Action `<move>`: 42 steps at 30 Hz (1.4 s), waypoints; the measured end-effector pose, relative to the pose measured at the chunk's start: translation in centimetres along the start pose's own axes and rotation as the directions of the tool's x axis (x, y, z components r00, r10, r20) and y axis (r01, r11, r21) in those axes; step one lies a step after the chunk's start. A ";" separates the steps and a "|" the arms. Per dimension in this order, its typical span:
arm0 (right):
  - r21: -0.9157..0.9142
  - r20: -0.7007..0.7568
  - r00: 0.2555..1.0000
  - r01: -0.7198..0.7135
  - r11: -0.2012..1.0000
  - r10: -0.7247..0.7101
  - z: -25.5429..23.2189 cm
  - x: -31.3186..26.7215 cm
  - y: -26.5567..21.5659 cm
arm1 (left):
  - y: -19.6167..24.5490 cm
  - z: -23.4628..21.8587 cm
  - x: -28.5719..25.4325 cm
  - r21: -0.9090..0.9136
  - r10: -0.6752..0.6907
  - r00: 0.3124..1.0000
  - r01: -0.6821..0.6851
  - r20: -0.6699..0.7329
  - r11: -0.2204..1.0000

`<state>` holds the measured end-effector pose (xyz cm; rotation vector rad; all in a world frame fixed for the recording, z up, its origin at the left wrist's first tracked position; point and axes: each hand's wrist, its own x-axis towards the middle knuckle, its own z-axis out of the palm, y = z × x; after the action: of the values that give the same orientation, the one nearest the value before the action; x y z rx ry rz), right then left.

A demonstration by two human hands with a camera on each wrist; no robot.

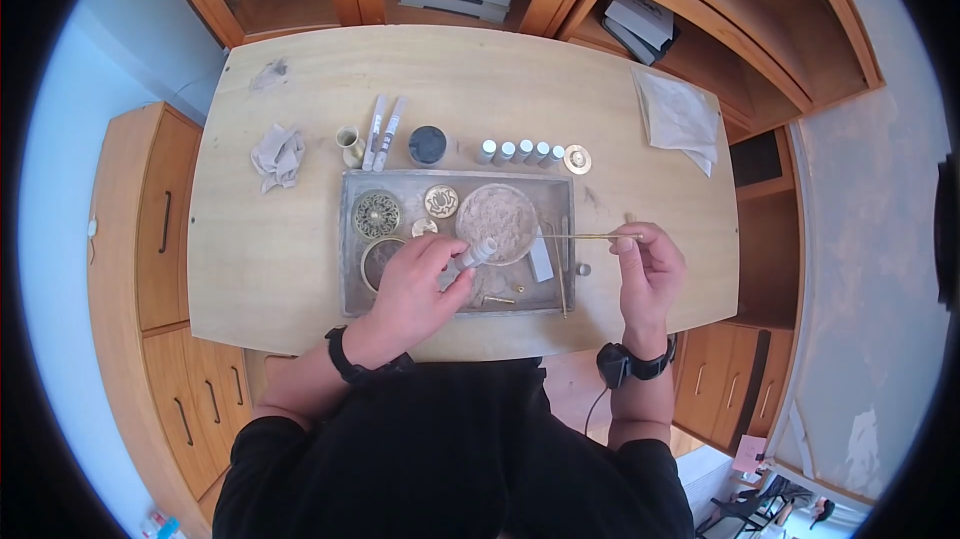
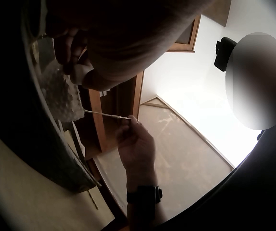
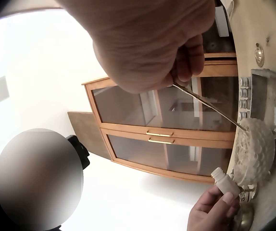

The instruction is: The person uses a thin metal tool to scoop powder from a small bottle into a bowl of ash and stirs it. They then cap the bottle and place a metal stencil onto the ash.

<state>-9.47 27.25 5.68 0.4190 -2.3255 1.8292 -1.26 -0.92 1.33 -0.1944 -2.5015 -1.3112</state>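
Observation:
My left hand (image 1: 412,287) holds a small pale bottle (image 1: 478,253) with its screw neck uncapped, tilted at the near side of a bowl. The round bowl (image 3: 257,159) has a knobbly outer wall and is filled with grey-pink powder (image 1: 497,215). Between thumb and fingers, my right hand (image 1: 650,264) pinches a slim brass stick tool (image 1: 598,236) to the right of the bowl. The tool's far tip reaches the bowl's rim in the right wrist view. What is inside the bottle is hidden.
A grey tray (image 1: 350,239) carries the bowl, a pierced brass lid (image 1: 377,214), a white block (image 1: 541,257) and small brass pieces. Behind it stand several capped bottles (image 1: 525,150), a dark round jar (image 1: 427,145) and a small brass vase (image 1: 349,144). Crumpled tissue (image 1: 278,157) lies left.

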 end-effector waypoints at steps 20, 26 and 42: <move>0.384 -0.129 0.983 -0.069 0.921 0.127 0.7 0.1 1.1 | 0.2 0.1 0.0 -0.006 -0.010 1.000 0.010 0.021 1.000; 0.384 -0.083 0.992 -0.051 0.922 0.090 1.5 0.3 -0.5 | 0.2 0.2 0.0 -0.005 -0.011 1.000 0.011 0.027 1.000; 0.153 0.060 0.990 0.114 0.982 -0.124 1.4 -0.4 -2.9 | 0.1 0.2 -0.1 -0.012 -0.014 1.000 0.014 0.015 1.000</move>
<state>-8.08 25.29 7.91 0.6370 -2.1618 1.9665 -1.21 -0.74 1.30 -0.1910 -2.5122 -1.3356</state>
